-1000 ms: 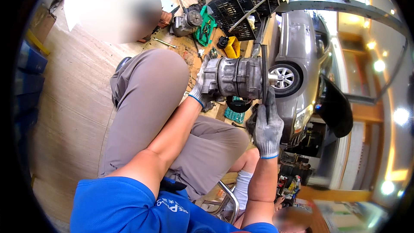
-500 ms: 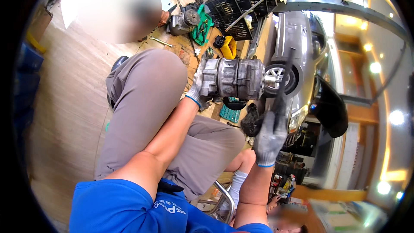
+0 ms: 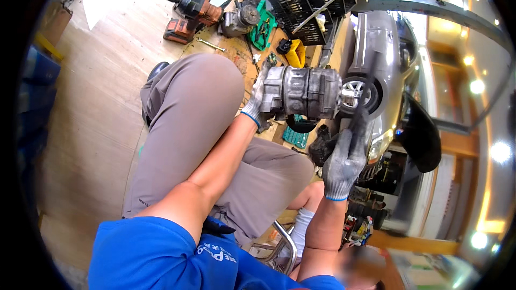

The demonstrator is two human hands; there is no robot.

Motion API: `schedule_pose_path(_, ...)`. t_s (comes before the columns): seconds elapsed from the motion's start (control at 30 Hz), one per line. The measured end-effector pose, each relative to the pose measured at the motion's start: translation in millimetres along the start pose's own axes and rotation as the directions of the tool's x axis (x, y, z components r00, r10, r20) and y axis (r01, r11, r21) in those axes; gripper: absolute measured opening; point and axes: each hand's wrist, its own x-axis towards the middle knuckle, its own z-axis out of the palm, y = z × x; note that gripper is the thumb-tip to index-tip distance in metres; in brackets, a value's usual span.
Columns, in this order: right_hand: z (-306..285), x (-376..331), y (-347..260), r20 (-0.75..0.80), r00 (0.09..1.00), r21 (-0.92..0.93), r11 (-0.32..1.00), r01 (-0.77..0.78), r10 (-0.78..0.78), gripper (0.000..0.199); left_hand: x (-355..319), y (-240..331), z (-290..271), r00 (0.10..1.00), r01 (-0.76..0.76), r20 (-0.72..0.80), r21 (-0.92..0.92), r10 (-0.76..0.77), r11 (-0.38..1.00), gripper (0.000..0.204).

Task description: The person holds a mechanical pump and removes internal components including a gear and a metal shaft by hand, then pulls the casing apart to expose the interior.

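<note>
1 head-worn fisheye view, facing down, hands (image 3: 345, 162) near

From my remote seat I see a pale wood-grain floor (image 3: 91, 113) filling the left side, with a tan, darkly stained, board-like surface (image 3: 237, 51) to its right. An orange-and-black cordless power tool (image 3: 200, 11) lies toward the top, and a slim silver metal wrench (image 3: 211, 44) lies near where the two meet. On the stained part I make out a grey cast-metal machine part (image 3: 239, 21), a green plastic tool case (image 3: 263, 28) just beside it, a yellow-and-black plastic container (image 3: 295, 53) and — lower, partly hidden — a teal plastic tray (image 3: 294, 137)
</note>
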Motion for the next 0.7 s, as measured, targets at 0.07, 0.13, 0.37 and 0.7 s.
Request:
schedule_pose_path(0.07,3,-1,-1,0.184,0.972,-0.164,0.980,-0.116,0.146,0.050,0,1,-7,0.998,0.042,0.057,-0.004,-0.041,0.999,0.079)
schedule_pose_path(0.13,0,3,3,0.249,0.961,-0.249,0.967,-0.057,0.120,0.049,-3,-5,-12,0.979,-0.068,0.196,0.079,0.051,0.995,0.054)
schedule_pose_path(0.37,-13,-12,13,-0.095,0.939,0.509,0.826,-0.240,0.332,0.048,-5,-17,-1,0.920,-0.383,0.261,0.455,0.291,0.804,0.062)
schedule_pose_path(0.7,7,-34,34,0.045,0.865,0.687,0.614,-0.389,0.499,0.046,-9,12,56,0.523,-0.524,0.829,0.494,0.196,-0.694,0.074)
